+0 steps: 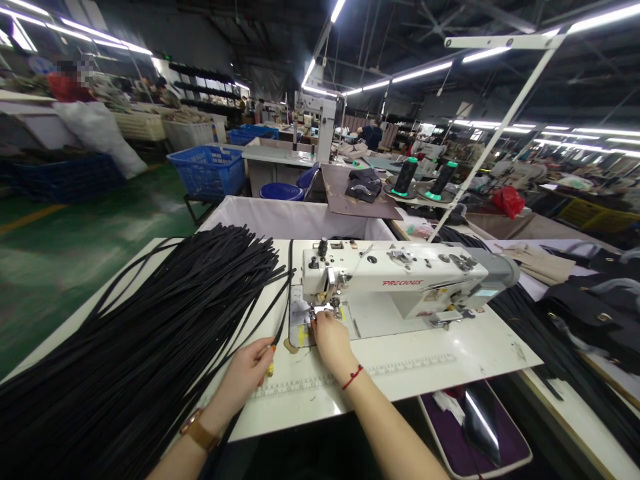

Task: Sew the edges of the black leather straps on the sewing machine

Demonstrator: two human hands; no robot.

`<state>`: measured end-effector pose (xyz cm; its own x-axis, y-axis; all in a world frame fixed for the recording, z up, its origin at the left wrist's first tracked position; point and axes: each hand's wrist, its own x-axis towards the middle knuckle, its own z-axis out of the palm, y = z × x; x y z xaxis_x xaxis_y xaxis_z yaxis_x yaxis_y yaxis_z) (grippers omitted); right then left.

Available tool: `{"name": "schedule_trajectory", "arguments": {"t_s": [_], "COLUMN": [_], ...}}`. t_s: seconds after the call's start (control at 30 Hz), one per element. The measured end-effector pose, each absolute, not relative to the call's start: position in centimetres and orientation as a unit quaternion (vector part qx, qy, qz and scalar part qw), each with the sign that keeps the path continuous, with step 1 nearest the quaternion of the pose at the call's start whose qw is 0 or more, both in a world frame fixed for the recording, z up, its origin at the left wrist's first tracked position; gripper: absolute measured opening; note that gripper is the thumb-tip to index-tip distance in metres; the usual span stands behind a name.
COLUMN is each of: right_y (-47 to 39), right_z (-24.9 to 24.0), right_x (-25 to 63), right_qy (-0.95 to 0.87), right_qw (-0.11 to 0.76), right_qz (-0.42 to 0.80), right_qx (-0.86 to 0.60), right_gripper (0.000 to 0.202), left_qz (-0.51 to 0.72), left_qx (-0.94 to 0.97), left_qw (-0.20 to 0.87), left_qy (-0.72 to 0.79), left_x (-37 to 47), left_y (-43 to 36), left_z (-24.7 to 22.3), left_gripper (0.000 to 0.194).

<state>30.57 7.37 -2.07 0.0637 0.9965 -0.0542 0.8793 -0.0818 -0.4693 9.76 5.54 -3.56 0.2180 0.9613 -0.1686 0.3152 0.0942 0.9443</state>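
Note:
My left hand (253,363) is closed on a narrow black strap (281,327), which runs up past the left side of the sewing machine's bed. A small yellow object (271,369) shows at its fingertips, too little of it to name. My right hand (331,337) is at the needle area of the white sewing machine (395,277), its fingers pinched together by the presser foot (323,310). What those fingers hold is hidden. A big pile of black straps (165,340) covers the left part of the white table (400,380).
A printed ruler (410,363) runs along the table's front. Two black thread cones (406,177) stand behind the machine. A blue basket (207,170) and a blue stool (281,192) are beyond. Black bags (595,300) lie at right. Below the table edge is a purple tray (450,427).

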Motion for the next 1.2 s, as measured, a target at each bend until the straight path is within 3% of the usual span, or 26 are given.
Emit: {"name": "schedule_trajectory", "arguments": {"t_s": [0.1,0.33,0.53,0.7,1.07,1.2], "right_y": [8.0,6.2,4.7,6.0,6.0,3.5], "right_z": [-1.2,1.1,0.1,-1.6,-1.8,-1.7], "right_x": [30.4,32.2,33.1,31.6,29.9,31.9], "right_qy": [-0.684,-0.788,-0.767,-0.745,-0.790,-0.767], "right_qw": [0.143,0.056,0.101,0.078,0.071,0.094], "right_qz": [0.210,0.397,0.242,0.136,0.096,0.095], "right_qx": [-0.683,-0.467,-0.586,-0.649,-0.602,-0.627], "right_gripper": [0.031,0.017,0.031,0.033,0.021,0.021], "left_qz": [0.331,0.355,0.356,0.358,0.360,0.347], "left_qx": [0.581,0.546,0.545,0.557,0.545,0.533], "left_qw": [0.512,0.532,0.532,0.527,0.520,0.563], "left_qy": [0.539,0.541,0.541,0.533,0.551,0.528], "left_x": [10.0,10.0,10.0,9.9,9.7,10.0], "left_y": [5.7,5.7,5.6,5.8,5.9,5.9], "left_z": [-3.3,-2.9,-3.1,-3.8,-3.7,-3.9], "left_gripper": [0.056,0.057,0.058,0.056,0.054,0.056]}}
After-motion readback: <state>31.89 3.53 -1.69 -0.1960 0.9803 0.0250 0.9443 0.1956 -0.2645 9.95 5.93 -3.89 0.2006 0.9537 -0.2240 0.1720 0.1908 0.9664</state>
